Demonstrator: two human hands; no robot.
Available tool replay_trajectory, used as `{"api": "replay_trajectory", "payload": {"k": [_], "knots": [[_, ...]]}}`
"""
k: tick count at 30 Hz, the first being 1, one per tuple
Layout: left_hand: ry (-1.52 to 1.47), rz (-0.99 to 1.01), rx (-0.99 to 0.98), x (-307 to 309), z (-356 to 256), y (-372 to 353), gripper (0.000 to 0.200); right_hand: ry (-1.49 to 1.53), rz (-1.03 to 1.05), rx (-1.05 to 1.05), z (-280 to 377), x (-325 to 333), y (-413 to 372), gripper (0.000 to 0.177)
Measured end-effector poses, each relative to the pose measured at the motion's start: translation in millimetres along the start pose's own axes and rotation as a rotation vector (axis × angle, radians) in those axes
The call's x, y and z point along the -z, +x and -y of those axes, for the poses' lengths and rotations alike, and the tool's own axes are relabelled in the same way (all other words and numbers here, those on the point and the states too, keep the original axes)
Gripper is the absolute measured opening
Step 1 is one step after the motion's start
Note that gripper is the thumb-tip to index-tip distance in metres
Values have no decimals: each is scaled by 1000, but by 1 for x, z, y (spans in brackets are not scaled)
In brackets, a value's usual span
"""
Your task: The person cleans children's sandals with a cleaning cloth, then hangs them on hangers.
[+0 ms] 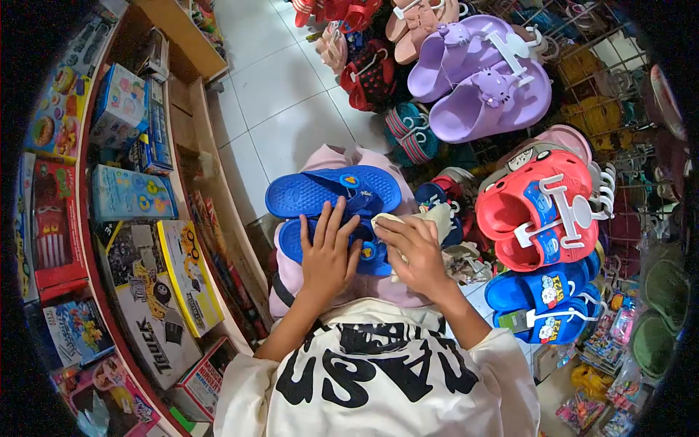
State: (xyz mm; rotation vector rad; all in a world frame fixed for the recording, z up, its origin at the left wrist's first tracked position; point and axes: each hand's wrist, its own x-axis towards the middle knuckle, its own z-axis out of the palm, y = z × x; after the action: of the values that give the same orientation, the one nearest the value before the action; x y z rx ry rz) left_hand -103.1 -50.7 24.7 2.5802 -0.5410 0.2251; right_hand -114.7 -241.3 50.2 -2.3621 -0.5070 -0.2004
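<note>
A pair of blue slippers [306, 191] with a small yellow-and-orange emblem rests on my lap, over pink cloth [290, 273]. My left hand [329, 251] lies on the nearer slipper with its fingers spread, pressing against it from above. A cream cloth [435, 217] is bunched in my right hand [412, 251], whose fingers are closed round it at the heel or strap end of that same slipper. Part of the nearer slipper is hidden under both hands.
Shelves [211, 146] with boxed toys stand on my left. To the right hang purple clogs [466, 109], red clogs [510, 193] and blue BT21 slippers [535, 291] on white hangers, before a wire grid [611, 54]. White floor tiles [287, 98] run ahead.
</note>
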Motion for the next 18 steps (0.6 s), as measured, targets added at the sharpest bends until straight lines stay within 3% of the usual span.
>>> {"api": "replay_trajectory", "payload": {"k": [3,6,7,10,11,15,18], "knots": [[-1,-12,16,2,2,-1,39,20,-92,44,12,7,3,42],[-1,-18,15,1,4,-2,36,-132,105,76,12,-6,-1,40],[28,-14,3,0,4,-3,36,-132,74,90,5,-11,-7,37],[38,-16,-14,2,6,-4,30,-86,104,-72,-22,1,-24,34],[29,-20,-15,3,8,-4,28,-10,72,-134,-26,8,-24,30],[-45,5,-40,6,10,-3,16,-16,-183,37,7,11,6,24],[-92,-7,-67,6,14,-2,16,-53,117,21,17,-16,-3,23]]}}
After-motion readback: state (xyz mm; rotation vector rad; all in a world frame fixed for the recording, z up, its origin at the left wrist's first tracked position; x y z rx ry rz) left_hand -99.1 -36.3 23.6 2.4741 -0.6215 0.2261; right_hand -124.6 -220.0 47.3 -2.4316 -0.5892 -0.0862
